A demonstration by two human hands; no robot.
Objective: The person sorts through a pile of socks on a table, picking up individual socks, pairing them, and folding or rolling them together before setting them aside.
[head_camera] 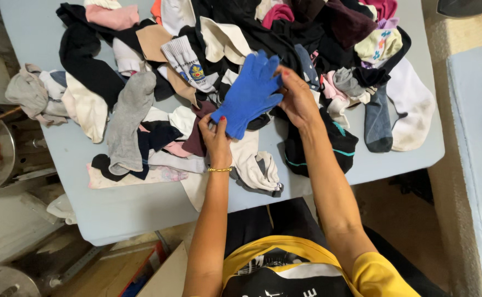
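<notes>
my left hand and right hand both pinching blue glove, above sock pile, pale blue table

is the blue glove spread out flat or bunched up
Spread out. The blue glove is held open between the left hand at its cuff and the right hand by its fingers, all fingers showing.

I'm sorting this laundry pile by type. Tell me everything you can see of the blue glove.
The blue glove is a bright, knit-looking piece with five fingers pointing up and away. It is held flat above the heap of socks: the left hand pinches its cuff, the right hand holds its finger side. It looks clean and whole.
</notes>
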